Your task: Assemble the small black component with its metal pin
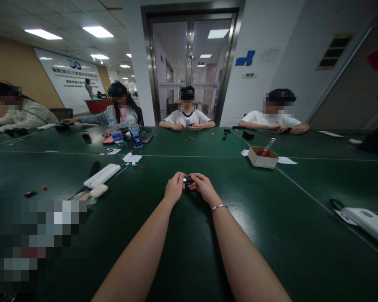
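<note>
Over the green table (pixel 189 260), my two hands meet fingertip to fingertip around a small black object with a silver part (pixel 187 180). Its kind is too small to make out. My left hand (pixel 174 187) pinches the silver end, fingers closed. On the black end, my right hand (pixel 204 187) has its thumb and fingers pressed together. The fingers cover much of the object, so its full shape is hidden. A silver bracelet (pixel 219 206) circles my right wrist.
At left lie a white power strip (pixel 102 176) and a white rounded item (pixel 99 191). Ahead stand two bottles (pixel 135 133). A cardboard box (pixel 263 158) sits front right, with a white device (pixel 368 224) at far right. Several people sit around the table.
</note>
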The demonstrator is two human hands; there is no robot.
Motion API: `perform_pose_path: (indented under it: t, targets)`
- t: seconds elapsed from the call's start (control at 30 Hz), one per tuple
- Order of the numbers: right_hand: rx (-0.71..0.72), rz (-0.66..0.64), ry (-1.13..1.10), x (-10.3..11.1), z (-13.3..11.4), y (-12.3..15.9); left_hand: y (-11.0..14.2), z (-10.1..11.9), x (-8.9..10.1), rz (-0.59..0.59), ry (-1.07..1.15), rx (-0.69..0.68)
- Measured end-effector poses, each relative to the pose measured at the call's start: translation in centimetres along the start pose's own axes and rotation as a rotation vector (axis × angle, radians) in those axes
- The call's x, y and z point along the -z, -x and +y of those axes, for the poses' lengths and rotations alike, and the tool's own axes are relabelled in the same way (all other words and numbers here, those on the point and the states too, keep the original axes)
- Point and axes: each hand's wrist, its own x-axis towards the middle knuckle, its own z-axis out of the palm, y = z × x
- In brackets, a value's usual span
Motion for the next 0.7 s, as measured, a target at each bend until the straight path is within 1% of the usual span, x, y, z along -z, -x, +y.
perform_pose_path:
  t: [0.3,0.7]
  targets:
    - [-0.007,0.004,-0.010,-0.01,0.04,-0.09,0.08,0.11,-0.05,-0.020,-0.008,0.000]
    - [-0.001,-0.003,-0.025,0.06,0.22,-0.15,0.04,0.20,0.17,0.000,-0.022,0.016]
